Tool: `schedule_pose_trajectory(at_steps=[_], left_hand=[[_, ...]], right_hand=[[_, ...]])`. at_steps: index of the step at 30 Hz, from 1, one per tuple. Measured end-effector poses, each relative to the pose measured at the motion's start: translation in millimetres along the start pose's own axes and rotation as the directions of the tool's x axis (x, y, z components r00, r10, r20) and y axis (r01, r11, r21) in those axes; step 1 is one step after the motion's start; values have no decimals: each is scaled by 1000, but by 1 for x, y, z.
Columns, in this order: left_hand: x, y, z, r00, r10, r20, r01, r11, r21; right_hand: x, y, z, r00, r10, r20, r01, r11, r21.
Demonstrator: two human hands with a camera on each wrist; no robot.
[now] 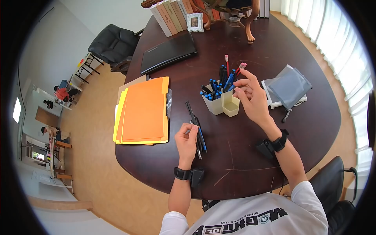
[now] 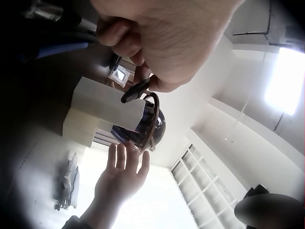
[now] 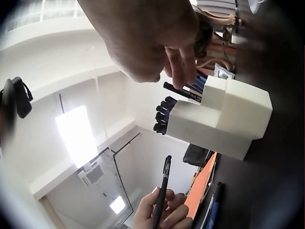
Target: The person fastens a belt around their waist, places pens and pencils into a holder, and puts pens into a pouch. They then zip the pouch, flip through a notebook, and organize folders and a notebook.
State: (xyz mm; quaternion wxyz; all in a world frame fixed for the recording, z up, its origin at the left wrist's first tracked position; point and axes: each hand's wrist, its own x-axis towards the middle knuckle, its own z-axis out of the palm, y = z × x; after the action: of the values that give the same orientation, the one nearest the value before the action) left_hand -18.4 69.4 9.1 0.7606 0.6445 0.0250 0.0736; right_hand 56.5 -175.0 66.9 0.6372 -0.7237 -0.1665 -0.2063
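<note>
- Pen holder (image 1: pixel 214 106): landmark; pale, smooth-walled, matt, with angular cells of unequal height, standing on the desk (image 1: pixel 250 182).
- Left hand (image 1: pixel 186 143): left of the holder and nearer the person; thumb and fingers pinch a slender black pen (image 3: pixel 165 179), raised at a slant.
- Right hand (image 1: pixel 252 98): just right of the holder, fingers loosely bent, gripping nothing visible; contact with the pens beside it cannot be told.
- Probable faults: the right fingers may catch the crowded pens (image 1: pixel 213 91) or the eraser-tipped pencils (image 1: pixel 227 64), since these project above the holder's rim; a sideways knock could tip it, being top-heavy.
- Further risk: the round-barrelled loose pens (image 1: pixel 202 137), below the left hand and left of the holder, may roll if brushed.
- Surfaces: desk dark, glossy, scratched nearer the person than the holder; folders (image 1: pixel 145 111), far left of it, flat and card-like; pouch (image 1: pixel 290 88), right of it, grey, thin and limp.
</note>
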Motion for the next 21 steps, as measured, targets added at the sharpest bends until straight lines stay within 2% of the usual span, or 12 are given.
schedule_pose_trajectory(at_steps=[4,7,10,13,16,18,21], left_hand=[[0,0,1,1000,5,-2,-5,1000,4],[-1,1,1,1000,11,1,-11,1000,13],[-1,1,2,1000,18,7,-18,1000,16],[-1,1,2,1000,11,13,-11,1000,15],[-2,2,2,1000,0,23,0,1000,12],[-2,1,0,999,-19,29,19,1000,10],[-2,-1,2,997,72,34,-71,997,-23]], right_hand=[[0,6,-1,991,-130,34,134,976,-169],[-2,0,-3,997,-68,32,74,964,-254],[-2,2,-6,989,-19,148,71,933,-352],[-1,1,-10,958,125,259,9,887,-461],[-4,7,-6,973,16,229,68,933,-354],[-4,-5,-3,989,-7,146,51,951,-306],[-5,-18,-1,992,-80,95,101,967,-232]])
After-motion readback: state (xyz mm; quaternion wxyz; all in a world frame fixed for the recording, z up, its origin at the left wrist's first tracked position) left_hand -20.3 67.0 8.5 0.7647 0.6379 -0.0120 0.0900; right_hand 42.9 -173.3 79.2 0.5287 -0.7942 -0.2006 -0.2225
